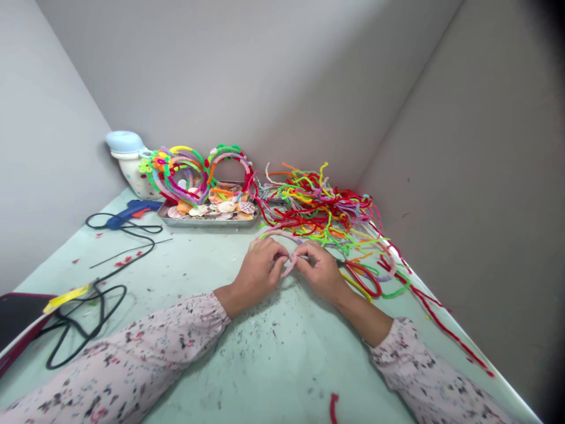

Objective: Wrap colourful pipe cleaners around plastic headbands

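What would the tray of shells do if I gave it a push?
The tray is low and wide, so it would probably slide rather than tip. The fuzzy hoops stand up tall on it, so they might topple. The shells lie loose and look thin, so they could shift and maybe chip.

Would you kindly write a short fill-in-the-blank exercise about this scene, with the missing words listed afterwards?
The left hand and right hand hold a pale ____ fuzzy strip. The metal tray holds a spread of sea ____. The white cup has a light ____ lid. To the wearer, the glue gun lies ____ of the tray.

Missing words: pink; shells; blue; left.
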A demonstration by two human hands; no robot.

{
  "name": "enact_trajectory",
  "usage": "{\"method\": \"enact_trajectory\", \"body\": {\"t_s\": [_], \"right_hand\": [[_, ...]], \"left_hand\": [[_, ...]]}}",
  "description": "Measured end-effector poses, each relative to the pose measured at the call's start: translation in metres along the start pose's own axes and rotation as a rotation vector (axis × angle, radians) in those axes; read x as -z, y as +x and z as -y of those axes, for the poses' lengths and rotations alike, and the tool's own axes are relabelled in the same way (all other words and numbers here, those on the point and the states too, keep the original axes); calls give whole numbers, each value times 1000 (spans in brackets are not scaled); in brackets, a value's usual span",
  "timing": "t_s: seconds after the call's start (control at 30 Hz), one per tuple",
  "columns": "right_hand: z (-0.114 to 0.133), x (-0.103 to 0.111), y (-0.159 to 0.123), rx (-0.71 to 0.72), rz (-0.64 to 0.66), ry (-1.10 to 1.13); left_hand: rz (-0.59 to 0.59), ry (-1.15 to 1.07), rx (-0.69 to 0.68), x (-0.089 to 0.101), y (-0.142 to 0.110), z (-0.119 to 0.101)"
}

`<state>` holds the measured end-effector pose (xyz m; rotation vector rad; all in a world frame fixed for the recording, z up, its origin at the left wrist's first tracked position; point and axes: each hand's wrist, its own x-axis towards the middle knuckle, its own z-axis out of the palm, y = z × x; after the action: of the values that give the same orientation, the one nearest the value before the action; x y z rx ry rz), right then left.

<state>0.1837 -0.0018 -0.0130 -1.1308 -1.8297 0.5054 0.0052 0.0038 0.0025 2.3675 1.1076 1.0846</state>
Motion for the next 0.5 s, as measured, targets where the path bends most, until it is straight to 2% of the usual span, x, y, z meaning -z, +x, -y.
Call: {"method": "enact_trajectory", "body": {"t_s": [0.5], "right_hand": [[2, 3, 1, -21, 40, 24]], "left_hand": [[5, 7, -11, 0, 0, 1]]}}
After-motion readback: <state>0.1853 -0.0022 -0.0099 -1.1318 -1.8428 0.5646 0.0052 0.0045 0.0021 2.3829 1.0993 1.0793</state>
